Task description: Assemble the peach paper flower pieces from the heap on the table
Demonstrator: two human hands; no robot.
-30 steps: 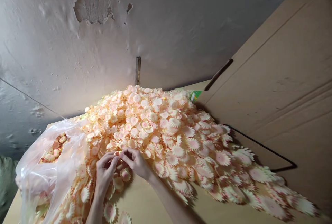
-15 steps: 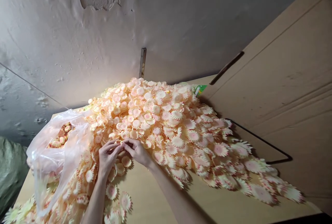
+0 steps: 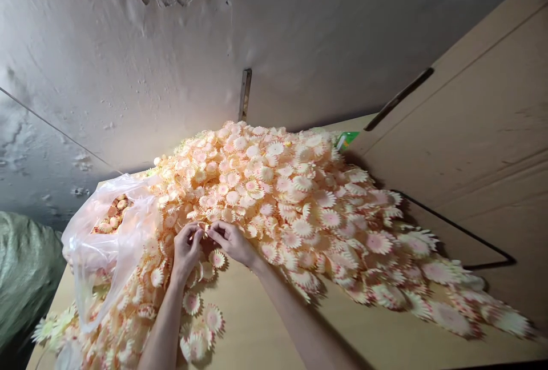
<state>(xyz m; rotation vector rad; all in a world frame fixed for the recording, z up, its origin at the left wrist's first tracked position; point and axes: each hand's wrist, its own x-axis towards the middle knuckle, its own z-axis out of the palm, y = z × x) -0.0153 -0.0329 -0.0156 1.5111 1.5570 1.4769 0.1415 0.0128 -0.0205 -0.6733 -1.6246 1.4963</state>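
My left hand [image 3: 187, 249] and my right hand [image 3: 228, 241] meet at the front edge of a big heap of pale artificial flower pieces [image 3: 257, 181], cream and pink with toothed rims. Both hands are closed in a pinch, their fingertips almost touching. Between them shows a small pale flower piece [image 3: 207, 228], largely covered by the fingers. Under and beside my left wrist lie several loose flower pieces [image 3: 192, 302] on the table [image 3: 257, 324].
To the left sits a clear plastic bag [image 3: 103, 250] with small round pale-orange pieces [image 3: 115, 216] in it. A green sack [image 3: 25, 278] stands at the far left. Cardboard [image 3: 479, 159] rises along the right, with a green packet [image 3: 346, 140] beside it. Behind is a peeling wall [image 3: 171, 73].
The view has shifted, so the heap and bag appear farther right. My hands have drawn slightly apart at the fingertips, still pinching in the same spot by the heap.
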